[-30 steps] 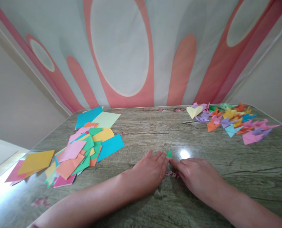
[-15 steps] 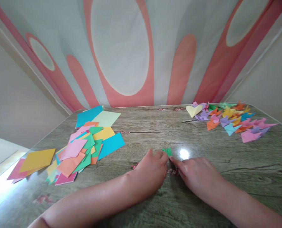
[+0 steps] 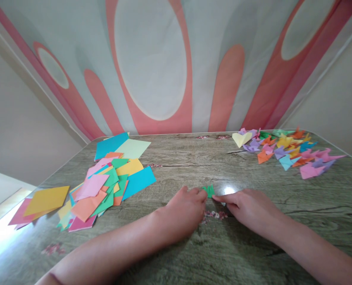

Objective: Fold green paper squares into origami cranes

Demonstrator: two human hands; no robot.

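Note:
A small piece of green folded paper (image 3: 209, 191) lies on the wooden table, with pointed tips sticking up along its far edge. My left hand (image 3: 188, 208) is closed at its left side, fingers bent and fingertips against the paper, partly hiding it. From the right, my right hand (image 3: 247, 208) holds the lower right corner under its stretched index fingertip, while the other fingers curl in beneath. Whether the right thumb also touches the paper I cannot tell.
Loose coloured paper sheets (image 3: 92, 188) are piled on the left of the wood-grain table (image 3: 176, 158). A yellow sheet (image 3: 46, 200) lies farther left. Several folded paper figures (image 3: 288, 162) crowd the far right, beside a cream heart-shaped fold (image 3: 241, 139). A patterned curtain (image 3: 205, 71) hangs behind.
My left hand has gone from lying flat over the green paper to bent fingers at its left side, baring more of it. My right hand has shifted slightly up and right.

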